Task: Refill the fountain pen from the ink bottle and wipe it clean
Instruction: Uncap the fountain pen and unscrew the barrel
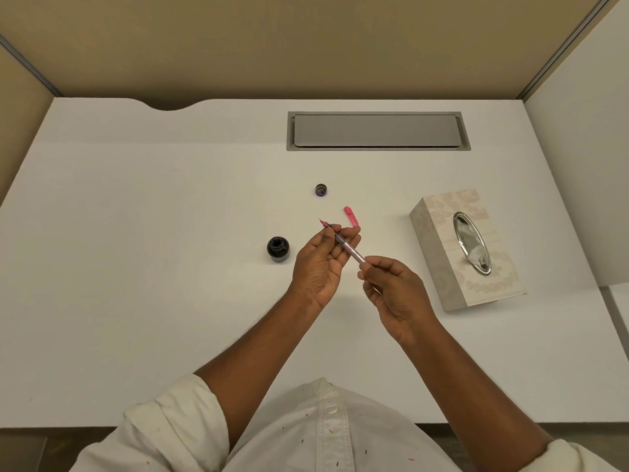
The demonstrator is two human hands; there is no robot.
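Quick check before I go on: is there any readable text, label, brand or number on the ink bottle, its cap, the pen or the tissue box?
No readable text anywhere in this view.
Ink bottle: seen from above, open; no label shows.
Bottle cap: no marking to read.
Fountain pen, held by the left hand and right hand: too small to show any print.
Pink pen cap: nothing legible.
Tissue box: floral pattern only, no words.

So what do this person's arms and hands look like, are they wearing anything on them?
Both hands, left and right, are bare: no gloves, rings or watch show. The forearms are bare too. The white sleeves are rolled up near the elbows and belong to a white buttoned shirt marked with small dark specks.
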